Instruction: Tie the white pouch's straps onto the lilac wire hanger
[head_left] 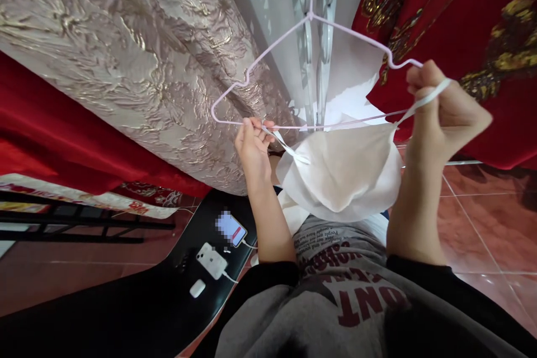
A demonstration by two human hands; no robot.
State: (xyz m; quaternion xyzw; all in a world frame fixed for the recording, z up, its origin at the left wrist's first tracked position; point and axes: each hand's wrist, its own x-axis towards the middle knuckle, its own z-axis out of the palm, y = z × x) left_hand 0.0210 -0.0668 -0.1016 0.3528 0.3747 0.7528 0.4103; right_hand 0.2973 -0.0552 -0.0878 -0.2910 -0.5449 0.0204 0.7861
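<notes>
A thin pink clothes hanger (279,40) hangs by its hook in front of me, tilted toward my body. My left hand (254,145) pinches its lower bar near the left end, where one thin strap of a white garment (356,170) meets the bar. My right hand (440,109) is closed around the hanger's right end, which the fingers hide. The garment's other strap (432,95) runs taut over that hand's thumb. Below the lower bar the garment sags between the two straps, its lower part falling against my shirt.
Pale embossed fabric (159,61) hangs at left, with red cloth (79,128) beside it. Gold-embroidered red fabric (453,39) hangs at right. White metal bars (308,67) stand behind the hanger. Two phones (211,261) with cables and a small white case (197,288) lie on a black bench (126,307).
</notes>
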